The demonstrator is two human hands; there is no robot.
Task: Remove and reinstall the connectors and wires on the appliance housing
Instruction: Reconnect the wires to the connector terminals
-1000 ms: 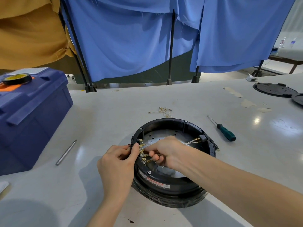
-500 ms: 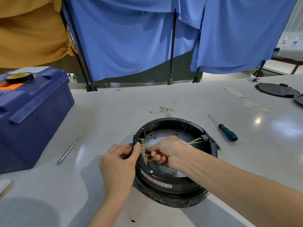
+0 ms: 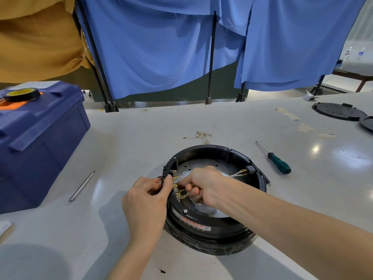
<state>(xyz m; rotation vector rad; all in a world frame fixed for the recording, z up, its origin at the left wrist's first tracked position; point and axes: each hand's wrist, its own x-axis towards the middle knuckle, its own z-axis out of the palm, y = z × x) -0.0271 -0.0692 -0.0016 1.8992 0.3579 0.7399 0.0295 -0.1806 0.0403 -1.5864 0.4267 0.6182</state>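
A round black appliance housing [image 3: 210, 223] lies open side up on the grey table [image 3: 222, 122], a metal plate inside it. A row of brass terminals [image 3: 176, 186] lines its left inner wall. My left hand [image 3: 147, 197] grips the housing's left rim, thumb over the edge beside the terminals. My right hand [image 3: 203, 184] reaches inside with curled fingers and pinches a brass connector [image 3: 182, 192] at that row. White wires with brass ends [image 3: 239, 173] run to a black block on the right inner wall. A loose bundle of wires [image 3: 201, 136] lies on the table behind the housing.
A green-handled screwdriver [image 3: 276, 161] lies right of the housing. A metal pen-like rod [image 3: 81, 185] lies to the left, near a blue toolbox [image 3: 38, 142] with a tape roll [image 3: 21, 94] on top. Black round covers [image 3: 337, 111] sit far right. Blue cloth screens stand behind.
Both hands stay at the terminal row with only small finger shifts. The view has drifted slightly.
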